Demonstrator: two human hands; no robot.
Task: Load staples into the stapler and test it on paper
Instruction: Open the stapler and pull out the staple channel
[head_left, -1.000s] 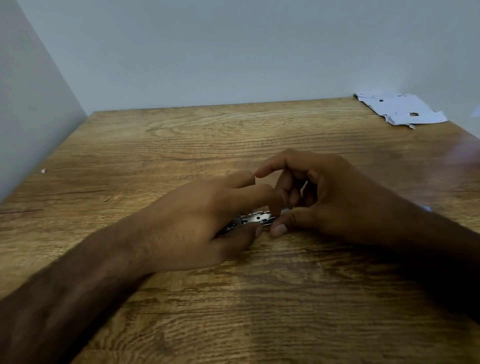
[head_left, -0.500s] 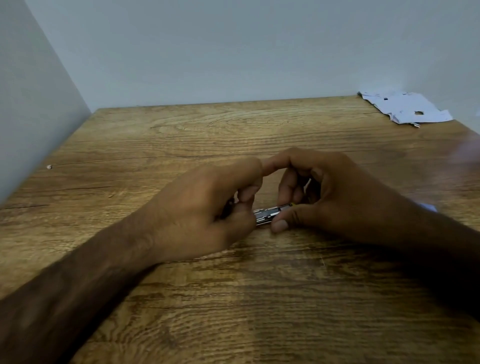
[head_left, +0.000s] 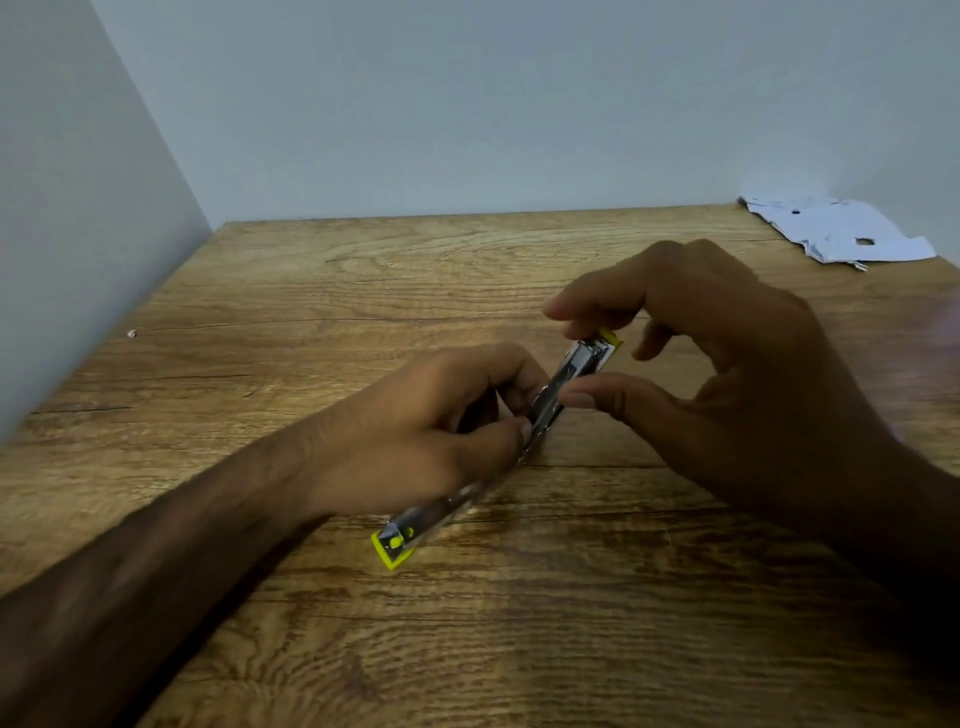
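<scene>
A wood-grain table (head_left: 260, 322) fills the lower part of the view, set into a corner between pale walls (head_left: 467, 104). The left hand (head_left: 426, 431), reaching in from 8 o'clock, is curled with thumb and fingers pinched on the middle of the stapler (head_left: 540, 415). The right hand (head_left: 727, 374), coming in from 4 o'clock, has thumb and forefinger loosely closed around the stapler's far end, thumb tip touching its side; the other fingers are spread. The stapler, silver metal with yellow trim, lies opened out long near the table's middle, running from 7 o'clock to 1 o'clock, its near end resting on the wood. Torn white paper (head_left: 841, 234) lies at the table's 2 o'clock corner, well apart from both hands. Whether staples are inside cannot be told.
</scene>
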